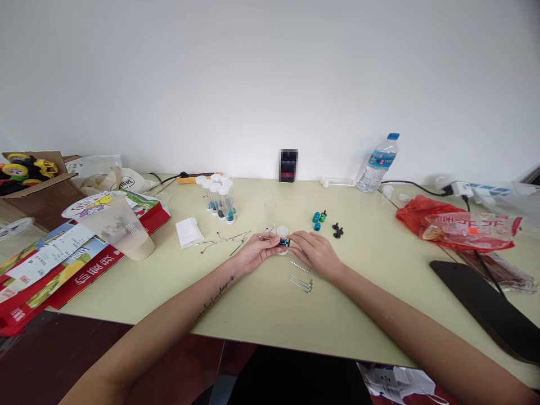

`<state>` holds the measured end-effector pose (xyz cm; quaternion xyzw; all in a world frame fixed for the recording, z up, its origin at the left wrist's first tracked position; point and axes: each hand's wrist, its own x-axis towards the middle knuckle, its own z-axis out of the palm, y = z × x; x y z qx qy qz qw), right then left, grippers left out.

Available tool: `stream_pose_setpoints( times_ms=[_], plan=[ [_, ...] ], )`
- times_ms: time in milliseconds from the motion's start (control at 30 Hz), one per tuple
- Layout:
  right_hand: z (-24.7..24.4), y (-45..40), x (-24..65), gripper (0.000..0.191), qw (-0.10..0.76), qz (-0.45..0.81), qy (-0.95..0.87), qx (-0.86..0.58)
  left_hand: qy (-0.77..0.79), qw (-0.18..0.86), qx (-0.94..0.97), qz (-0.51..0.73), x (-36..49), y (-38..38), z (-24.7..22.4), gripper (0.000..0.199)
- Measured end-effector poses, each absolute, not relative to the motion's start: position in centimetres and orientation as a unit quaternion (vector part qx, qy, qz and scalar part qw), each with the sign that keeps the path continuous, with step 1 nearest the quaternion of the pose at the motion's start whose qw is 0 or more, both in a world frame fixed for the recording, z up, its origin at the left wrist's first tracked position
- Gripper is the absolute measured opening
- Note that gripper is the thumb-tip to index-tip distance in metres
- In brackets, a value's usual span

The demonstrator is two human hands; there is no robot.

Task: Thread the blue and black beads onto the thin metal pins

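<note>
My left hand (pixel 260 253) and my right hand (pixel 314 253) meet at the middle of the table, fingers closed around a small blue and black part (pixel 284 242). A thin metal piece also shows at the left fingertips. White round caps (pixel 282 230) lie just behind the fingers, beside an upright clear tube (pixel 270 211). Several bent metal rods (pixel 301 284) lie in front of my right hand. Blue and green pieces (pixel 317 218) and black pieces (pixel 337 230) sit behind it to the right. Thin wire-like pieces (pixel 208 243) lie to the left.
Capped clear tubes (pixel 225 203) stand at the back left, near a white packet (pixel 189 232) and a tilted drink cup (pixel 126 228). A phone (pixel 288 166) leans on the wall. Right: a water bottle (pixel 378 164), red bag (pixel 417 214) and dark flat object (pixel 485 306).
</note>
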<state>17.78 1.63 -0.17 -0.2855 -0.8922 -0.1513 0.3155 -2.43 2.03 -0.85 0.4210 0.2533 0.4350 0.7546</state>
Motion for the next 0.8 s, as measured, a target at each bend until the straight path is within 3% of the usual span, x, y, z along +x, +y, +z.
stream_pose_setpoints(
  times_ms=[800],
  plan=[
    [-0.26,1.59,17.70,0.021,0.310,-0.139,-0.892,-0.297,0.262,0.753,0.419,0.434,-2.41,1.89,-0.75,0.021]
  ],
)
